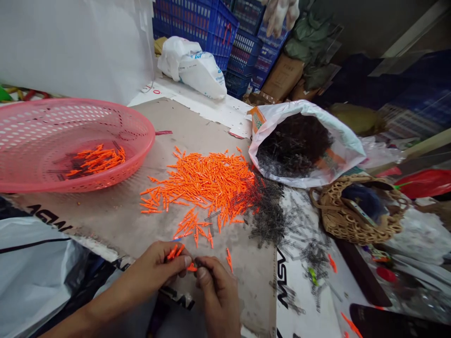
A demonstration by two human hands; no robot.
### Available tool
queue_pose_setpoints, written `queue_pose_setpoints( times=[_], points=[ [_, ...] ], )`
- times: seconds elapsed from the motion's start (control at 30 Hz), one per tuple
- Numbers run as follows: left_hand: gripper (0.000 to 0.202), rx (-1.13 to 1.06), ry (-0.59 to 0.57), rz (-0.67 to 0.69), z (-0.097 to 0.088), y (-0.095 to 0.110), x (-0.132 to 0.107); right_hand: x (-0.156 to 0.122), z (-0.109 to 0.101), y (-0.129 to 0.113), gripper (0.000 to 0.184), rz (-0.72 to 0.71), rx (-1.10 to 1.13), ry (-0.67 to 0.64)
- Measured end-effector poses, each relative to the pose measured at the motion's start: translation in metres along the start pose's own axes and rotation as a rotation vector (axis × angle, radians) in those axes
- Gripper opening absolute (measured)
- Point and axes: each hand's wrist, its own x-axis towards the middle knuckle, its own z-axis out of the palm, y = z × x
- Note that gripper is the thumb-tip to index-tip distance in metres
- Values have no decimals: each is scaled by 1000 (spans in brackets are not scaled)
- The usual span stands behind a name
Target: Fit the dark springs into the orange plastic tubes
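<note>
At six o'clock on the cardboard sheet point(116, 220), the left hand point(158, 270) grasps a few spare orange pins point(175, 251) and pinches one single pin point(192, 268) crosswise, tip toward three o'clock. The right hand point(218, 293) meets that tip, thumb and forefinger closed on something small and dark, too small to name. The orange pile point(207, 183) lies at twelve o'clock, the wire springs point(269, 213) at two o'clock, nearer the right hand.

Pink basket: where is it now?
Head view, far left: the pink basket rests on the cardboard, left of the loose orange pile, beyond the left hand.
</note>
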Motion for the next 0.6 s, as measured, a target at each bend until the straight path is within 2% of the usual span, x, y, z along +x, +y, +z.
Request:
queue_pose_setpoints(
  times=[0.1, 0.17, 0.27, 0.33, 0.4, 0.5, 0.6],
  points=[
    [27, -280, -28, -36, 4, -8, 0, -8, 9, 4, 21, 136, 54, 139],
    [24, -358, -16, -39, 9, -11, -1, -11, 14, 5, 21, 172, 80, 187],
    [27, -336, 61, -36, 14, -12, -2, -12, 17, 7, 24, 220, 148, 247],
    [27, -271, 111, -29, 16, -11, -3, -11, 17, 7, 24, 262, 170, 240],
    [26, -210, 147, -14, 17, -10, -4, -10, 14, 5, 19, 238, 128, 193],
    [25, -151, 183, -7, 17, -8, -4, -7, 9, 2, 15, 102, 17, 157],
    [24, -119, 208, -2, 18, -4, -3, -6, 8, 0, 14, 32, -58, 141]
  ],
)
